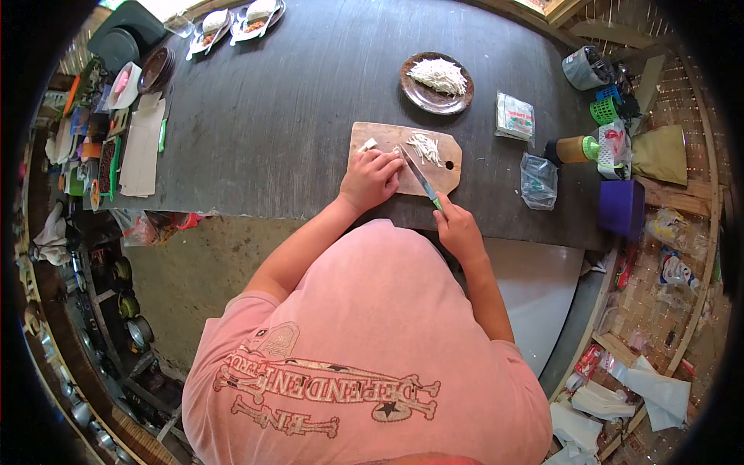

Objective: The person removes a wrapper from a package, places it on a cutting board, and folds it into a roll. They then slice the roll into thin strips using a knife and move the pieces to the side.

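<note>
In the head view, a wooden cutting board [374, 133] with a hole at its right end lies near the table's front edge. My right hand [460, 230] is closed around the green handle of a kitchen knife [419, 176]. Its blade slants up and left over the board, the tip close to my left fingers. My left hand [372, 180] rests on the board, fingers curled and pressed down; what lies under them is mostly hidden. Pale cut strips [424, 149] sit right of the blade. A small white chunk [368, 144] is just beyond my left knuckles.
Behind the board stands a brown plate [422, 101] heaped with white shreds [439, 75]. To the right are a square packet [514, 116], a clear plastic bag [539, 181], a jar [572, 149] and a purple container [621, 209]. Flat cardboard [142, 151] lies at left.
</note>
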### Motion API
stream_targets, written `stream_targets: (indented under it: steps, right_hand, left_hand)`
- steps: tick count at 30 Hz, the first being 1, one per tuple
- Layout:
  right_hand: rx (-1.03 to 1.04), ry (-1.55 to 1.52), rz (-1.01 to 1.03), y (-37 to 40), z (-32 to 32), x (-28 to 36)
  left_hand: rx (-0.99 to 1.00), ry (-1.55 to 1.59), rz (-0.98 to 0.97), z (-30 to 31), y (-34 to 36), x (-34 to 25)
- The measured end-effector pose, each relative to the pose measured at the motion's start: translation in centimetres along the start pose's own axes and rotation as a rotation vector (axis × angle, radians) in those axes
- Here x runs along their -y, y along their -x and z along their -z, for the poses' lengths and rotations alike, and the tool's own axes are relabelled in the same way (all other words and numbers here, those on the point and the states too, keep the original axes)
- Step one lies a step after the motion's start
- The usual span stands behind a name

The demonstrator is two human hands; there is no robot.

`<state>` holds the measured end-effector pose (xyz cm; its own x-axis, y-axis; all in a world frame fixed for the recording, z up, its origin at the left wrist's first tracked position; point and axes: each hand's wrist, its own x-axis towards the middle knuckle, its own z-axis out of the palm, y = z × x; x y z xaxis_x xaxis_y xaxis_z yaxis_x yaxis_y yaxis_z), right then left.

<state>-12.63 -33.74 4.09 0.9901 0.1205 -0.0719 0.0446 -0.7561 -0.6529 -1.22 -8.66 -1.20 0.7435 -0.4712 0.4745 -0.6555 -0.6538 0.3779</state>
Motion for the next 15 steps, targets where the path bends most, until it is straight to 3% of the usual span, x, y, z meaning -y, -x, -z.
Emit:
stream_targets:
  steps: [15]
  right_hand:
    - [-0.004, 0.006, 0.028, -0.15, -0.16, -0.41]
  left_hand:
    - [0.011, 0.01, -0.014, 0.11, 0.01, 0.16]
